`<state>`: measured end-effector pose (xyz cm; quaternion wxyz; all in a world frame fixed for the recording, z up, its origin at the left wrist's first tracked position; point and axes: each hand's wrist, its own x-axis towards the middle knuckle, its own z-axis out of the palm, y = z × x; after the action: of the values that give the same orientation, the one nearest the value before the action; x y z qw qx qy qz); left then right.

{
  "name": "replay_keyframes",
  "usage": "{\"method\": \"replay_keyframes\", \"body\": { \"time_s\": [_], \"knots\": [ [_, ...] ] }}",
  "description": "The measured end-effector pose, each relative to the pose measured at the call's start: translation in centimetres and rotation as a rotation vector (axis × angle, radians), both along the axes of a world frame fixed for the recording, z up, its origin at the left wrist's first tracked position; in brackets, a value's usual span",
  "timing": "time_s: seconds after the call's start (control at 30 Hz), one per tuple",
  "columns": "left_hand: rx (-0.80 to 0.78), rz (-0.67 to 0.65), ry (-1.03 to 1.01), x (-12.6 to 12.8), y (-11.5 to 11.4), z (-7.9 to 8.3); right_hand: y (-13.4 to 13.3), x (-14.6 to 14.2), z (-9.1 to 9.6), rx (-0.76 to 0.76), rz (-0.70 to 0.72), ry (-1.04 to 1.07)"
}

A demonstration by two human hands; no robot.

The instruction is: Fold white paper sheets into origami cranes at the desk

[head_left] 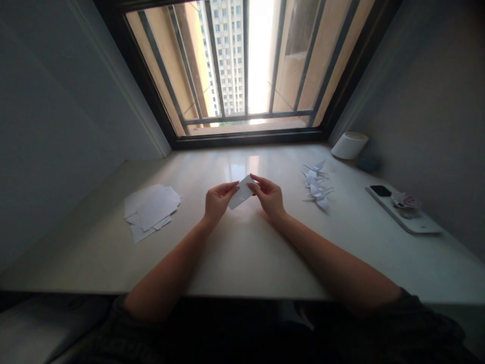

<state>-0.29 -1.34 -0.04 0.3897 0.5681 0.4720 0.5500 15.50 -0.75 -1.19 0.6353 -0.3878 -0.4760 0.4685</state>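
The white folded paper rectangle (241, 192) was held above the pale worktop (242, 258), its long axis slanting from near left to far right. The fingers of the left hand (219, 202) and right hand (268, 196) clamped it from either side, both hands about equally near.

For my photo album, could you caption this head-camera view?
The left hand and right hand hold folded white paper over a pale counter, between loose sheets and origami cranes.

I saw matt white paper in the folded strip (241, 192), the loose sheets (152, 209) and the origami cranes (316, 185), with a smooth, glossy stone countertop (235, 169) beneath and dark metal window bars (246, 117) beyond.
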Motion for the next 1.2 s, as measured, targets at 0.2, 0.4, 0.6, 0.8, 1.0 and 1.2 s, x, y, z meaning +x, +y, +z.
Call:
{"method": "replay_keyframes", "body": {
  "time_s": [0.2,0.4,0.6,0.8,1.0,1.2],
  "knots": [
    [0.075,0.068,0.183,0.0,-0.3,0.2,0.6,0.1,-1.0,0.022,-0.076,-0.099],
    [0.089,0.089,0.222,0.0,-0.2,0.2,0.8,0.2,-1.5,0.056,-0.086,-0.123],
    [0.098,0.086,0.231,0.0,-0.3,0.2,0.9,0.2,-1.5,0.066,-0.091,-0.135],
    [0.076,0.055,0.251,-0.2,-0.2,0.0,0.9,0.4,-1.6,0.062,-0.112,-0.18],
    [0.041,0.022,0.245,-0.3,-0.1,0.2,1.0,0.5,-1.6,0.036,-0.101,-0.177],
    [0.029,0.053,0.141,-0.2,0.0,-0.2,0.8,0.3,-0.9,-0.003,-0.03,-0.095]
  ]
}}
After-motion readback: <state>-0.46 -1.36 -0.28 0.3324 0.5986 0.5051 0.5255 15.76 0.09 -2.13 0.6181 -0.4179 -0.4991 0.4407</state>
